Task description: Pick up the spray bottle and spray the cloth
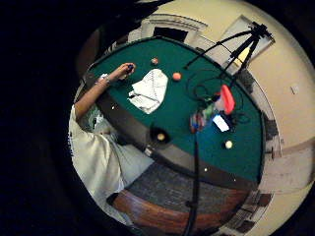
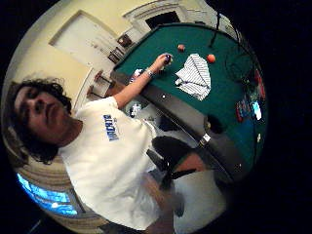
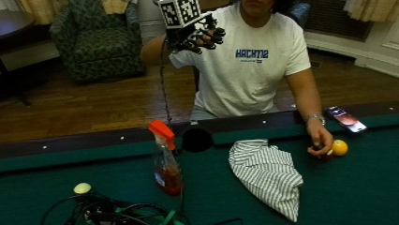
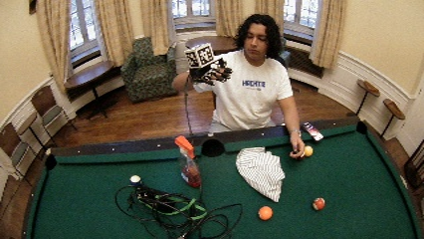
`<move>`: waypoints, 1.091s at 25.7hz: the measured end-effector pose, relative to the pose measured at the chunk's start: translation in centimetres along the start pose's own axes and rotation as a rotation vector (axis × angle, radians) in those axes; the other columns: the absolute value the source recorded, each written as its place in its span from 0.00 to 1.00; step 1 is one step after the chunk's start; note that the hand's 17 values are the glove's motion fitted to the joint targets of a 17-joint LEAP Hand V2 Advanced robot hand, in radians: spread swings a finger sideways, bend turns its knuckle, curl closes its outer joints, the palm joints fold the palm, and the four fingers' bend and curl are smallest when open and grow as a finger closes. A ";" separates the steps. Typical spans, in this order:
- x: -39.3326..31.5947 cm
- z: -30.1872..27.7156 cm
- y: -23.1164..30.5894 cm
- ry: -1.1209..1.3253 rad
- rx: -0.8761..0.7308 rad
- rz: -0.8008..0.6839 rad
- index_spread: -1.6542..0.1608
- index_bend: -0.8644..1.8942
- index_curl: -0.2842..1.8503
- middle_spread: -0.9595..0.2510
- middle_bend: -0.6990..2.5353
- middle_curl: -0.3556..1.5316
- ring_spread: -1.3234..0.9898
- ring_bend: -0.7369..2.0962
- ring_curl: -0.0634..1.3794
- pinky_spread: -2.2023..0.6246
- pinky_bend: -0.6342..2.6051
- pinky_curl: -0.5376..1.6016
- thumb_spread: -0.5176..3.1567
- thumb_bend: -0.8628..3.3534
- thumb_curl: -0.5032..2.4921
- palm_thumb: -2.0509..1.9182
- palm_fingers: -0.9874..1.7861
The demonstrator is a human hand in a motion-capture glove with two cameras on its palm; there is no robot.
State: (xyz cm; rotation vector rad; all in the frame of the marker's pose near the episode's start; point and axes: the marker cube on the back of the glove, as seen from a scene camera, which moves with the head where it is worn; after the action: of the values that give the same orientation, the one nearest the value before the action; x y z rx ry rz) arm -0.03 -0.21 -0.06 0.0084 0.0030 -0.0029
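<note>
The picking up has not begun. Going left to right in the outside view, some black cables [image 3: 106, 211] and a pale ball [image 3: 82, 188] lie in the lower left corner of the desk [image 3: 361, 187]. Next, the spray bottle [image 3: 166, 159] stands upright, left of the middle, just by the dark corner pocket [image 3: 197, 139]. High above it, at the top of the frame, the gloved right hand [image 3: 199, 37] is held up in the air with its fingers [image 3: 215, 33] loosely curled and holding nothing. Right of the bottle, the striped cloth [image 3: 268, 176] lies crumpled on the green.

Next, the hand likely must come down and forward to the bottle's neck. There is open room above it. The desk's dark edge and the pocket are close behind.
</note>
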 end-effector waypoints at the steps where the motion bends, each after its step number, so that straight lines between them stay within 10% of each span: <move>1: 0.0 0.0 0.0 0.002 0.000 -0.001 0.81 0.35 0.14 0.77 0.29 0.22 0.56 0.37 0.08 0.82 0.32 0.29 0.24 0.25 0.20 0.60 0.46; 28: 5.5 3.2 2.6 -0.054 0.073 0.206 0.70 0.36 0.19 0.74 0.31 0.32 0.55 0.41 0.19 0.86 0.35 0.38 0.37 0.20 0.25 0.64 0.44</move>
State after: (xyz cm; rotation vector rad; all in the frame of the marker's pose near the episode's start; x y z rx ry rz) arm 5.54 2.37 3.17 0.0818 -0.0520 0.2026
